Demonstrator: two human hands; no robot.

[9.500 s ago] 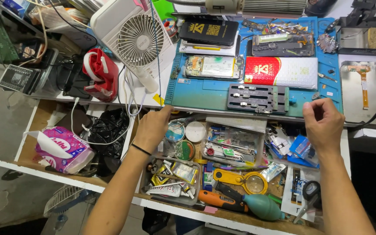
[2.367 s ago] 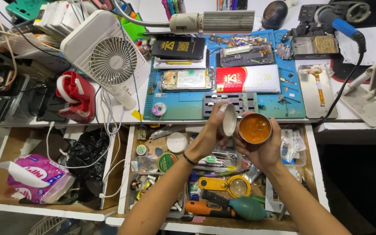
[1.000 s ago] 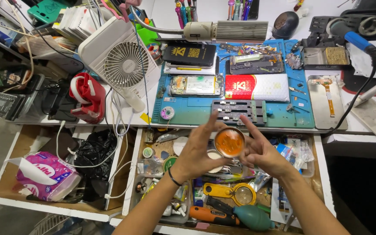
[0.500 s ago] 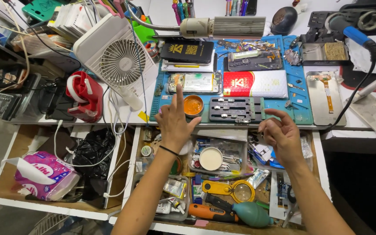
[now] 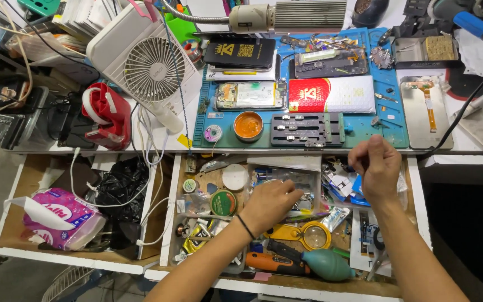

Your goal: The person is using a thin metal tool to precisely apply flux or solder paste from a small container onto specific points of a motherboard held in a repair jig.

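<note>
My left hand (image 5: 269,204) lies palm down in the open tool drawer (image 5: 169,223), fingers resting on a clear plastic box (image 5: 286,176) of small parts. My right hand (image 5: 377,165) hovers over the drawer's right back corner with fingertips pinched together; nothing shows between them. A round open tin of orange paste (image 5: 248,124) stands on the blue work mat (image 5: 203,114) just beyond the drawer. Its white lid (image 5: 235,177) lies in the drawer, left of my left hand.
On the mat are an opened phone (image 5: 251,94), a red-and-white packet (image 5: 331,94) and a metal clamp jig (image 5: 307,128). A white fan (image 5: 152,70) stands to the left. The drawer holds a yellow magnifier (image 5: 311,235), a teal blower bulb (image 5: 325,264) and an orange screwdriver (image 5: 269,263).
My left hand has left the tin on the mat and dropped back into the drawer. My right hand has lifted toward the drawer's back edge and closed its fingers.
</note>
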